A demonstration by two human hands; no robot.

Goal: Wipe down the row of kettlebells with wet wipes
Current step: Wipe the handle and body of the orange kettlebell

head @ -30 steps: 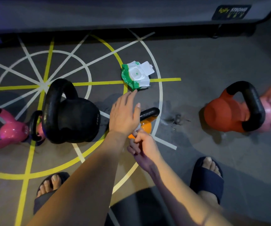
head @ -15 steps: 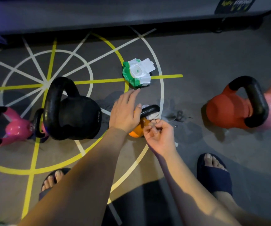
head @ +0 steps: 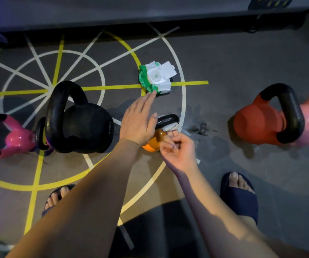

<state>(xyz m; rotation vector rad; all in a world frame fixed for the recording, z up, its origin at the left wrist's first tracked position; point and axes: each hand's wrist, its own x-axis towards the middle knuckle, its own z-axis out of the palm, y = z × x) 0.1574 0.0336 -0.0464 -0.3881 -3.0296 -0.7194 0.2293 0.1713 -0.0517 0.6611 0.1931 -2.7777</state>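
**Risk note: orange kettlebell, handle wipe**

R hand (head: 179, 149) pinched the wet wipe (head: 171, 127) at the black handle of the small orange kettlebell (head: 152, 142), which sat on the floor btwn the black kettlebell (head: 86, 127) and red kettlebell (head: 258, 123). L hand (head: 138, 121) lay flat over it, fingers straight, gripping nothing.

Risks, as judged:
- w/ only a flat palm steadying it, a hard rub could tip or skid the bell.
- Wipe could snag under the handle and pull free.
- Wipes pack (head: 156, 79) lay lid open; contents may dry.
- Wet marks (head: 200, 127) near the sandalled foot (head: 240, 194): slip hazard.
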